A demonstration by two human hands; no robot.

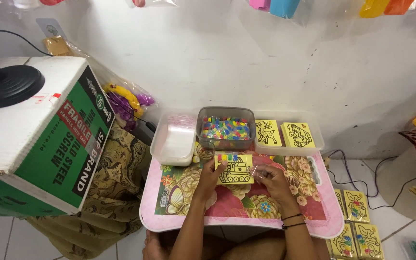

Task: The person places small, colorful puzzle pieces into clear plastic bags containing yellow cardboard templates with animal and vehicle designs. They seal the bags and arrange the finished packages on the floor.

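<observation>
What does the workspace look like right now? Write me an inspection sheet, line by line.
Surface: small pink floral lap table on a tiled floor.
Job's things: yellow card with a line drawing, held flat by left hand and right hand.
Clutter: grey tub of coloured pieces, white tub, tray of yellow cards, finished packs on the floor.
Grippers: both hands bare, fingers on the card.
Cables: black cable on the floor at right.
Surroundings: cardboard box, white wall.
</observation>
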